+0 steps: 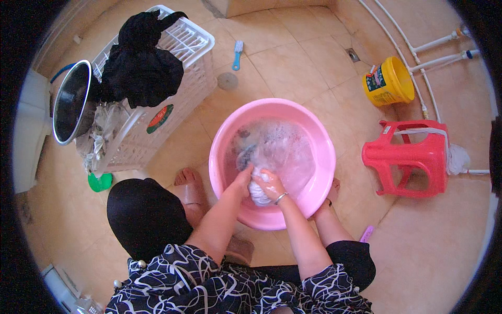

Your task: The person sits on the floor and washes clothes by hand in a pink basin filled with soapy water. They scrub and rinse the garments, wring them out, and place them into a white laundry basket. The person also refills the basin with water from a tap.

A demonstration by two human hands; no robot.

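Observation:
A round pink basin (325, 152) stands on the floor between my feet, holding sudsy water (293, 141). Inside its near wall, a bunched white cloth (259, 194) is gripped between my two hands. My left hand (241, 181) closes on its left side, fingertips partly hidden. From the right, my right hand (270, 184) presses over the top with bent fingers, a silver bracelet at the wrist. A darker grey piece of cloth (246, 156) lies in the water just beyond my left hand.
At the left stands a white plastic basket (183, 78) with black clothing (144, 68) over it and a metal bowl (73, 102) beside it. A blue brush (238, 55) lies beyond the basin. To the right are a yellow bucket (402, 81), a tipped red stool (405, 154) and wall pipes (436, 44).

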